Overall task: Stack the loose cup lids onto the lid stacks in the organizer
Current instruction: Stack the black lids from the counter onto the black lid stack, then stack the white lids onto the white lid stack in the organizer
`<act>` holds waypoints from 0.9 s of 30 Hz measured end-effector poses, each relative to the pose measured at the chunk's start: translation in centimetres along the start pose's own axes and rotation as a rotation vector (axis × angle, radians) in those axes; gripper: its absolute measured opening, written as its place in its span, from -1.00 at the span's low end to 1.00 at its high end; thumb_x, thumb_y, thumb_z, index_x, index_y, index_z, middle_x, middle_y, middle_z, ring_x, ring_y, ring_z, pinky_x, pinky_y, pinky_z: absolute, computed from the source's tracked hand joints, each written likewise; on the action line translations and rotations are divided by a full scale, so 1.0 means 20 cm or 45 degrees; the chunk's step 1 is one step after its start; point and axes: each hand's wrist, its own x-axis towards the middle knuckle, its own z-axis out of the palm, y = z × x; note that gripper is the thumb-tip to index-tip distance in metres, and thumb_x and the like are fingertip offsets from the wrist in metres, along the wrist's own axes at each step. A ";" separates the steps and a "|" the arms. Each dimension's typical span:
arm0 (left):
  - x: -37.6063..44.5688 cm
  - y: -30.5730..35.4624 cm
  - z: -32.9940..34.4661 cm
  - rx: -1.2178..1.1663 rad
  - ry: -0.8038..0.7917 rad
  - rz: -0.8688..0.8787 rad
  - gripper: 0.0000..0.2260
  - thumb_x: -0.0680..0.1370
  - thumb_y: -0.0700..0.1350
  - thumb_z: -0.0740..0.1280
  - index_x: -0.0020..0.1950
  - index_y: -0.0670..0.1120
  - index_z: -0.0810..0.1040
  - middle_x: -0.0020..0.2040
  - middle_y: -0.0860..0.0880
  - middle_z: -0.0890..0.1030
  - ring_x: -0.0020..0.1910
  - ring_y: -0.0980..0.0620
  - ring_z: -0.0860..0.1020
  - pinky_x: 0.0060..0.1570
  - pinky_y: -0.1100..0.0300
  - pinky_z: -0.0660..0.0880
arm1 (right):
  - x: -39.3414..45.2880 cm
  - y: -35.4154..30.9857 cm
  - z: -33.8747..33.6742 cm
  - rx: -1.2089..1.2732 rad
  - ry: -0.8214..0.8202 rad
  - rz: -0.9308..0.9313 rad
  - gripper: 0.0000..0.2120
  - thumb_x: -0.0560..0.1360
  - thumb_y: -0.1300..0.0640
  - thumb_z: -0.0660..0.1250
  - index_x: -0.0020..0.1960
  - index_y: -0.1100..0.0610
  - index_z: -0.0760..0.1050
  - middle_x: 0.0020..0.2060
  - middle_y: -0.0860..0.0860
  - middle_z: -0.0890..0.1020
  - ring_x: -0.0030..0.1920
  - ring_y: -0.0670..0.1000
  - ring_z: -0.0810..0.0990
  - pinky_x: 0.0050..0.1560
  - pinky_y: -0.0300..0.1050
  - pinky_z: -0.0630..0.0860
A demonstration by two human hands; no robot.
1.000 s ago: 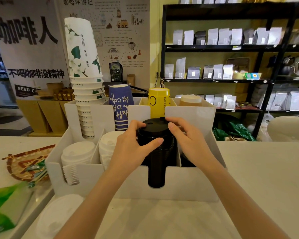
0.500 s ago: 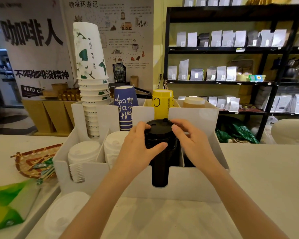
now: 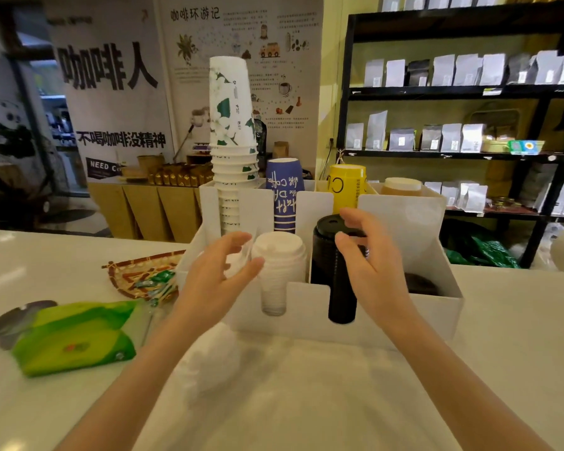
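White organizer (image 3: 388, 323) on counter, black lid stack (image 3: 334, 271) beside white lid stack (image 3: 279, 265), left hand (image 3: 219, 275) spread and empty, right hand (image 3: 372, 265) spread beside black stack, no contact discernible.

A pale wall at upper centre carries an illustrated poster (image 3: 241, 53) with Chinese text; a white banner (image 3: 111, 92) with bold black characters hangs left of it. Black metal shelving (image 3: 349, 92) fills the upper right.

Organizer (image 3: 388, 323) on counter (image 3: 518, 336), two lid stacks (image 3: 279, 255) side by side in front, cup stacks (image 3: 233, 141) behind
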 end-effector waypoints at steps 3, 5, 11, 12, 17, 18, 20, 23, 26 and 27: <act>-0.10 -0.11 -0.08 0.071 0.029 -0.074 -0.58 0.45 0.07 0.27 0.29 0.04 0.35 0.27 0.07 0.44 0.17 0.13 0.40 0.11 0.15 0.40 | -0.08 -0.03 0.12 0.108 -0.143 0.045 -0.69 0.52 0.19 0.18 0.26 0.06 0.36 0.11 -0.08 0.49 0.10 -0.15 0.46 0.00 -0.51 0.39; -0.17 -0.18 -0.13 0.093 0.002 -0.111 -0.53 0.43 0.10 0.29 0.31 0.04 0.32 0.33 0.02 0.42 0.22 0.11 0.39 0.14 0.13 0.39 | -0.15 -0.05 0.21 0.179 -0.248 0.111 -0.69 0.51 0.17 0.19 0.25 0.04 0.37 0.10 -0.06 0.52 0.03 -0.19 0.49 -0.05 -0.50 0.40; -0.34 -0.34 -0.18 0.196 -0.238 -0.355 -0.15 0.23 0.24 0.42 0.41 0.11 0.10 0.49 0.03 0.15 0.44 0.02 0.17 0.37 0.00 0.19 | -0.34 -0.06 0.48 0.242 -0.529 0.455 -0.64 0.52 0.14 0.16 0.31 0.05 0.30 0.21 0.04 0.49 0.09 -0.09 0.43 0.13 -0.22 0.32; -0.37 -0.37 -0.18 0.190 -0.276 -0.377 -0.08 0.18 0.28 0.44 0.42 0.11 0.07 0.49 0.04 0.13 0.45 0.02 0.14 0.39 0.00 0.18 | -0.37 -0.05 0.51 0.231 -0.552 0.512 -0.62 0.53 0.12 0.15 0.34 0.06 0.28 0.25 0.04 0.46 0.12 -0.10 0.39 0.15 -0.22 0.27; -0.44 -0.48 -0.20 0.122 -0.364 -0.341 0.06 0.06 0.32 0.48 0.43 0.18 0.01 0.47 0.12 0.16 0.43 0.09 0.18 0.40 0.05 0.19 | -0.45 0.01 0.60 0.246 -0.637 0.693 -0.62 0.53 0.06 0.13 0.31 0.13 0.32 0.08 -0.05 0.40 0.12 -0.08 0.33 0.21 -0.16 0.25; -0.44 -0.49 -0.21 0.101 -0.377 -0.353 0.07 0.06 0.28 0.50 0.43 0.18 0.00 0.47 0.12 0.17 0.42 0.09 0.19 0.40 0.04 0.20 | -0.45 0.02 0.61 0.255 -0.625 0.724 -0.66 0.52 0.06 0.14 0.25 0.14 0.39 0.03 -0.04 0.42 0.09 -0.06 0.36 0.22 -0.10 0.28; -0.44 -0.50 -0.22 0.106 -0.400 -0.358 0.09 0.04 0.27 0.51 0.43 0.18 -0.01 0.48 0.13 0.18 0.42 0.10 0.21 0.41 0.02 0.22 | -0.45 0.03 0.63 0.319 -0.591 0.792 -0.76 0.48 0.03 0.17 0.05 0.11 0.50 -0.05 -0.01 0.50 0.04 0.01 0.43 0.14 -0.03 0.34; -0.45 -0.50 -0.21 0.119 -0.416 -0.306 0.03 0.08 0.18 0.54 0.42 0.15 0.05 0.42 0.15 0.26 0.35 0.14 0.28 0.36 0.13 0.26 | -0.43 0.06 0.65 0.449 -0.571 0.891 -0.85 0.46 0.04 0.20 -0.10 0.04 0.52 -0.09 0.01 0.55 -0.01 0.01 0.47 0.02 -0.08 0.36; -0.46 -0.49 -0.19 0.138 -0.385 -0.269 -0.07 0.15 0.09 0.53 0.40 0.10 0.11 0.31 0.20 0.31 0.29 0.18 0.31 0.28 0.24 0.26 | -0.42 0.06 0.66 0.460 -0.597 0.950 -0.76 0.46 0.05 0.21 0.03 0.14 0.54 0.04 0.07 0.59 0.05 0.05 0.50 0.04 -0.10 0.38; -0.46 -0.50 -0.18 0.147 -0.374 -0.252 -0.12 0.17 0.07 0.52 0.39 0.10 0.16 0.29 0.19 0.34 0.28 0.16 0.33 0.26 0.24 0.28 | -0.42 0.07 0.66 0.456 -0.610 0.954 -0.73 0.47 0.05 0.20 0.07 0.16 0.53 0.08 0.09 0.59 0.09 0.06 0.51 0.06 -0.10 0.39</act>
